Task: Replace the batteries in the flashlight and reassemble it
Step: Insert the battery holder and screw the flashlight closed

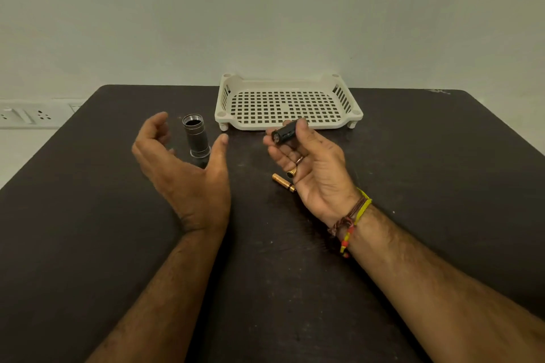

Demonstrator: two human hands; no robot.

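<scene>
The dark metal flashlight body stands upright on the dark table, its threaded open end facing up. My left hand hovers around it, palm up, fingers spread, not touching it. My right hand holds a black cylindrical battery holder between thumb and fingertips, tilted with one end toward the left. A gold-coloured battery lies on the table just under my right hand's fingers, partly hidden by them.
A white perforated plastic tray sits at the table's far edge against the wall, just beyond my right hand. A wall socket strip is at the far left, off the table.
</scene>
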